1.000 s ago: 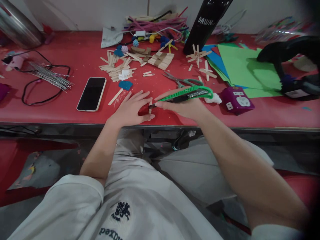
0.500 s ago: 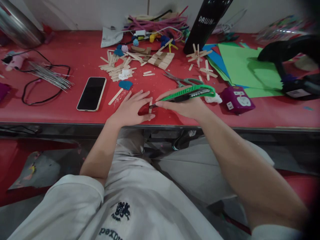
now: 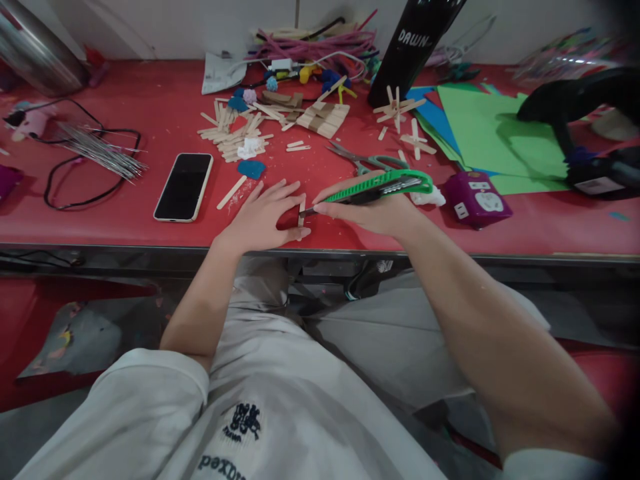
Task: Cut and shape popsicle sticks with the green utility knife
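Note:
My left hand point(image 3: 263, 217) rests on the red table point(image 3: 150, 120) near its front edge, with forefinger and thumb pinching a short wooden craft stick point(image 3: 301, 212) down on the surface. My right hand point(image 3: 375, 212) is closed around a green utility knife point(image 3: 383, 185), whose blade tip meets the stick. The other fingers of my left hand lie spread flat. Both forearms reach in from below over my lap.
A black phone point(image 3: 183, 186) lies left of my hands. Loose craft sticks point(image 3: 235, 137), scissors point(image 3: 363, 160), a purple power adapter point(image 3: 476, 199), green and blue paper point(image 3: 493, 133), a black bottle point(image 3: 413, 47), a glue gun point(image 3: 590, 127) and black cables point(image 3: 75, 173) crowd the table.
The knife and my right hand have shifted slightly to the right. My left hand has kept its hold on the stick.

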`<state>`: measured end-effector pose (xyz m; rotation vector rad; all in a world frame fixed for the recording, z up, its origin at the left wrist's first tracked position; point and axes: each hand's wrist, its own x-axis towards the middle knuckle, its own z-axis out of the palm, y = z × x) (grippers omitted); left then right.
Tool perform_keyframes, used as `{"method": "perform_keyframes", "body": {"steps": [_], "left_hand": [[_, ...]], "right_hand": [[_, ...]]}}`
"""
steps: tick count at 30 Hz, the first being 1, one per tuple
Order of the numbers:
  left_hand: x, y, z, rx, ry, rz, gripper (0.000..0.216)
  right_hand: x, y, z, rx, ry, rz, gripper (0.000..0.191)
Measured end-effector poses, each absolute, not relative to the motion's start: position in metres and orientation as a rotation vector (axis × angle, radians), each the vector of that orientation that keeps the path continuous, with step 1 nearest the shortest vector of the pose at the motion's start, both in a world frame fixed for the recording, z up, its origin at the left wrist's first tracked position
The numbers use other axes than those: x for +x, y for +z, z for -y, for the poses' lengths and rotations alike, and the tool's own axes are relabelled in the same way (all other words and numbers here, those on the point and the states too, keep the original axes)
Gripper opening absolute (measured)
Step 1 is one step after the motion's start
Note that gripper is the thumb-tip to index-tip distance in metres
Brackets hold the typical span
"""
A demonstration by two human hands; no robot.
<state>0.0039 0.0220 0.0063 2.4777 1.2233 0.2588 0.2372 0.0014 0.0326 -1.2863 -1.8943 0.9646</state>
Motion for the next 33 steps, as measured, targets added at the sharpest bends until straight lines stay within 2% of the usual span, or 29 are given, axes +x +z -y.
{"method": "perform_keyframes", "body": {"steps": [9,21,33], "left_hand": [[0.0032,0.0029,-0.0230,2.481,0.273,-1.227,0.072],[0.0049,0.0075,-0.0223,2.470,0.255,-1.236,0.070],[0.0037,0.0070,-0.0221,2.486,0.267,-1.215,0.070]], "right_hand": [[0.2396,0.0290,-0.0052,-1.290,0.828,1.952,0.019],[0.2366,0.0271,-0.0085,-1.248,0.821,1.949,0.016],[0.2390,0.0322,-0.0039,-1.278,0.852,1.966,0.022]]}}
